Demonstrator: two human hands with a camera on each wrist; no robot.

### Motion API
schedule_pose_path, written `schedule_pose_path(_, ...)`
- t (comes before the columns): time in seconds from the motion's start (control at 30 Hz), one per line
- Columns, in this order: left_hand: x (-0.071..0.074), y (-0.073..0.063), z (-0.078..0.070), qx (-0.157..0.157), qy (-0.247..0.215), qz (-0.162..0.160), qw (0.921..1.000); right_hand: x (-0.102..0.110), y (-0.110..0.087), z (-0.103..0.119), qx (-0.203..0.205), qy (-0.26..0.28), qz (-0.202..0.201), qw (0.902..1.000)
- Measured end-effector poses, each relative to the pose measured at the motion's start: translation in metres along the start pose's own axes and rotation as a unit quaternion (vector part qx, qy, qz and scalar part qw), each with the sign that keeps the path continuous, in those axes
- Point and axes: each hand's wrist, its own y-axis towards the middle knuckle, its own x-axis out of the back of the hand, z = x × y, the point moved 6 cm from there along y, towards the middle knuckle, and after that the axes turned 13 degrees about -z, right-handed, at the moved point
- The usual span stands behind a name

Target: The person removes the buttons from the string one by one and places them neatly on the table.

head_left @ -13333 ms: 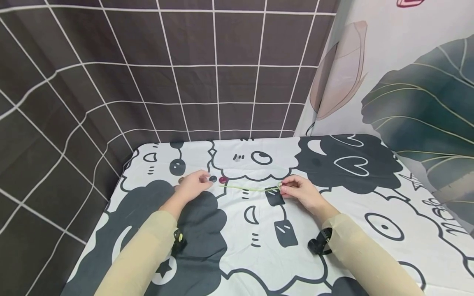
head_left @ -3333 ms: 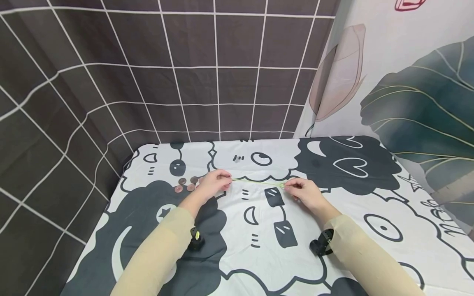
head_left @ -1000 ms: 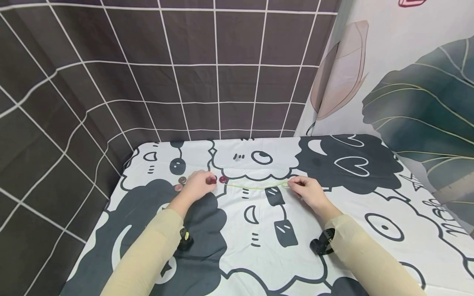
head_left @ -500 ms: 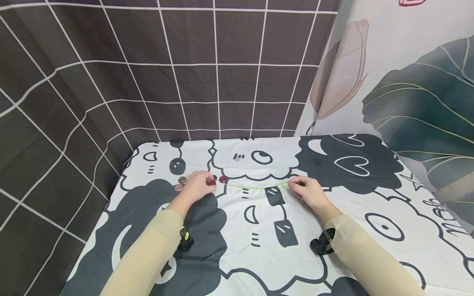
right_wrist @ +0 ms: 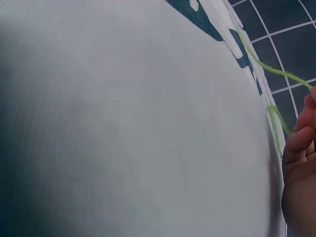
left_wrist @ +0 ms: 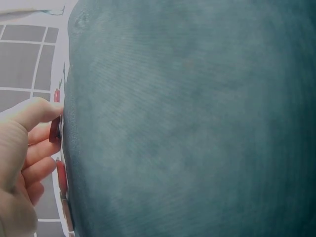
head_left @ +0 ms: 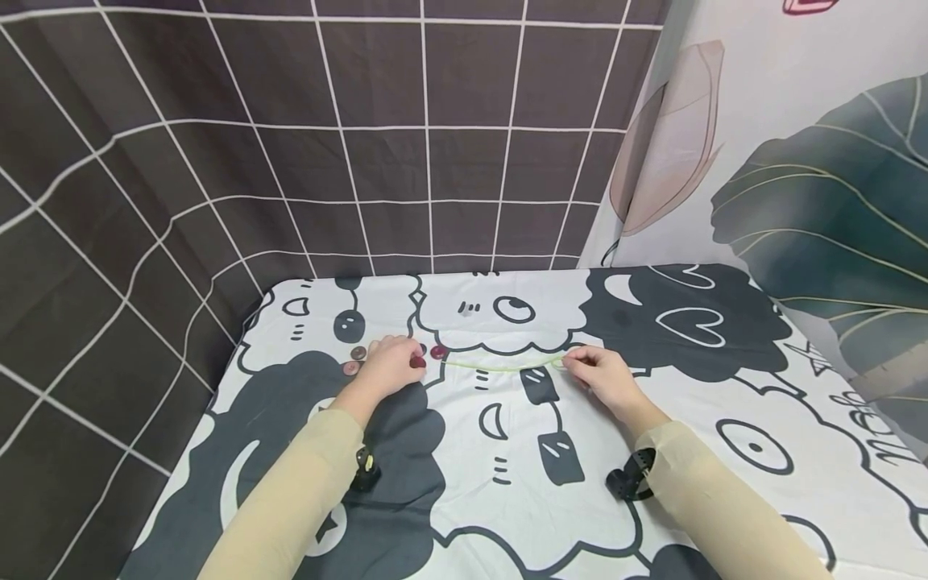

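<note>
My left hand (head_left: pixel 387 369) pinches a dark red button (head_left: pixel 417 362) between thumb and fingers, low over the cloth. The left wrist view shows this button (left_wrist: pixel 54 129) on edge under the thumb. Just right of it lies another red button (head_left: pixel 438 352), with a dark button (head_left: pixel 424 349) partly hidden by the fingers. My right hand (head_left: pixel 602 374) pinches the looped end of a thin yellow-green cord (head_left: pixel 500 370). The cord sags leftward across the cloth, its free end near the red button. In the right wrist view the cord (right_wrist: pixel 276 71) runs into the fingertips.
Left of the left hand lie a brown button (head_left: pixel 358 353) and a pinkish button (head_left: pixel 351 368); others may be hidden behind the hand. A cartoon-printed cloth (head_left: pixel 464 499) covers the table. A dark gridded curtain (head_left: pixel 377 161) hangs behind.
At 3.3 s ago the left hand held the cord's left end; that end now lies free and the hand pinches the dark red button. In the last half second, the button has tilted slightly.
</note>
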Motion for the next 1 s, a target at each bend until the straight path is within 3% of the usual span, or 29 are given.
schedule_pose_path(0.73, -0.0008, 0.0003, -0.0012, 0.007, -0.016, 0.002, 0.9998, -0.0004, 0.0004, -0.0020, 0.010, 0.021, 0.011, 0.9997)
schedule_pose_path(1.0, 0.0061, 0.0024, -0.0010, 0.006, -0.017, -0.017, 0.9997, -0.0033, 0.0012, 0.0042, 0.059, -0.038, 0.014, 0.9974)
